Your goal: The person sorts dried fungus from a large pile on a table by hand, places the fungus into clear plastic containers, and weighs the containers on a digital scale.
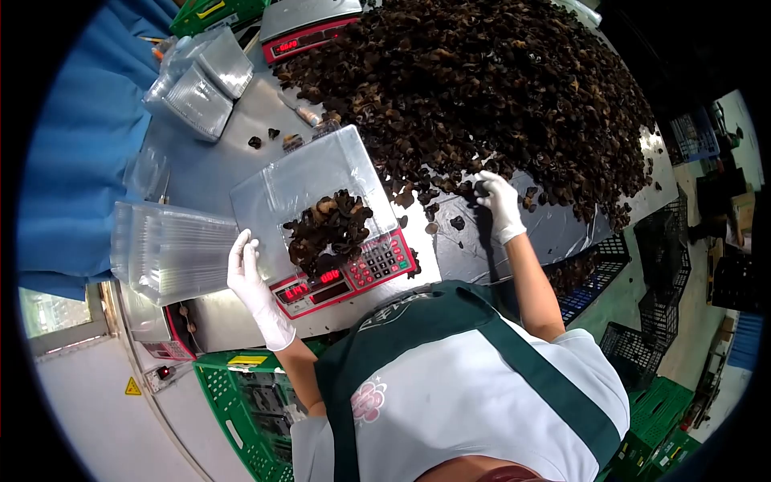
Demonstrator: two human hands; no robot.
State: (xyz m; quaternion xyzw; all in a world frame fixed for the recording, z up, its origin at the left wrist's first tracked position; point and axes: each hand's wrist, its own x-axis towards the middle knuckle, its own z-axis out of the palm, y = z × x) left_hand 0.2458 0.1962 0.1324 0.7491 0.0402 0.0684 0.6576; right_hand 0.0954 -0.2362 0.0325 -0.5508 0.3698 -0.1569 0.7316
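My left hand (255,285), in a white glove, is at the left edge of the red digital scale (309,293), beside a stack of clear plastic trays (181,253). Its fingers are stretched out, and I see nothing in them. On the scale's clear-covered pan (265,201) lies a small heap of dark wood ear mushrooms (329,229). My right hand (501,207), also gloved in white, is over the near edge of the big wood ear mushroom pile (482,88). Its fingers are curled in; a dark bit shows by the fingertips, but I cannot make it out.
More clear containers (201,92) stand at the upper left. A second red scale (309,36) sits at the back. Loose mushroom pieces (255,142) lie on the metal table (217,161). Green crates (233,402) stand below left, black crates (634,345) on the right.
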